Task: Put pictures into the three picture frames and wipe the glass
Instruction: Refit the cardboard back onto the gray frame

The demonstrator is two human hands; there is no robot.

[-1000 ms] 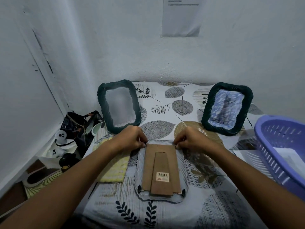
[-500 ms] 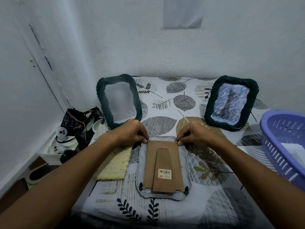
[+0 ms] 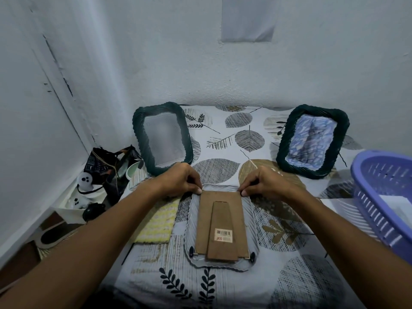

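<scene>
A pale picture frame [image 3: 253,221] lies face down in front of me, its brown backing board [image 3: 223,221] with a stand and barcode sticker facing up. My left hand [image 3: 178,181] pinches at the board's far left corner and my right hand [image 3: 265,182] pinches at its far right corner. A dark green frame [image 3: 162,137] with plain grey glass stands at the back left. Another dark green frame [image 3: 312,141], holding a blue picture, stands at the back right. A yellow cloth [image 3: 157,221] lies left of the face-down frame.
A purple plastic basket [image 3: 383,201] with paper in it sits at the right edge. Beyond the table's left edge are a black bag [image 3: 109,168] and small ghost figures [image 3: 84,181]. Walls close in behind and on the left. A leaf-print cloth [image 3: 223,139] covers the table.
Both hands stay at the backing board's far corners. The view has tilted, so everything sits a little lower in the frame.
</scene>
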